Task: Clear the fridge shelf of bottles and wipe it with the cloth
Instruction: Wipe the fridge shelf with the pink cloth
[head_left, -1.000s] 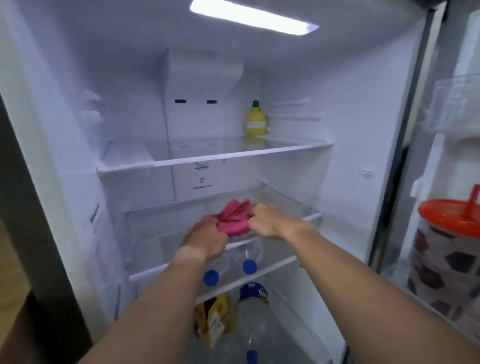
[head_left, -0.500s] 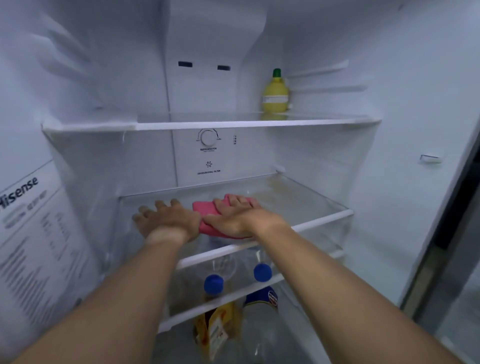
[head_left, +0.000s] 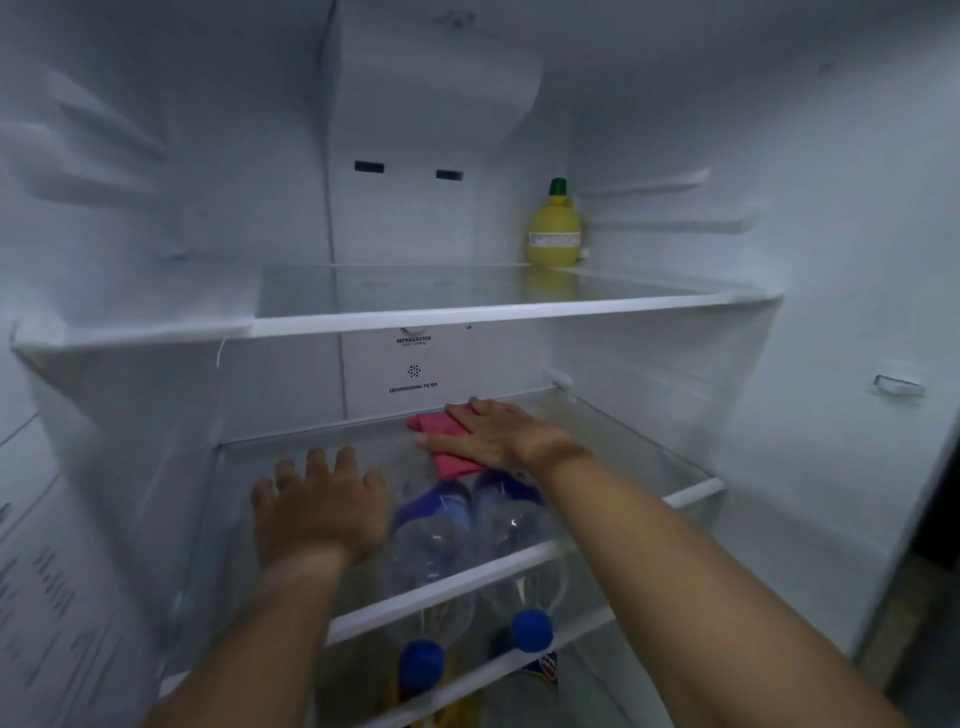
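A pink cloth (head_left: 441, 441) lies flat on the glass middle shelf (head_left: 639, 447), near the back wall. My right hand (head_left: 493, 434) presses down on it with fingers spread flat. My left hand (head_left: 322, 509) rests palm down on the same shelf, nearer the front left, holding nothing. No bottles stand on this shelf. Two clear plastic bottles with blue caps (head_left: 431, 545) lie on their sides on the shelf below, seen through the glass.
A yellow lemon-shaped bottle (head_left: 554, 228) with a green cap stands at the back right of the upper shelf (head_left: 415, 314). A further shelf rail (head_left: 467, 670) and more bottles show below. White fridge walls close in on both sides.
My right hand has slid the cloth away from me toward the back wall. My left hand has let go of it and stays flat on the shelf. The camera has moved closer.
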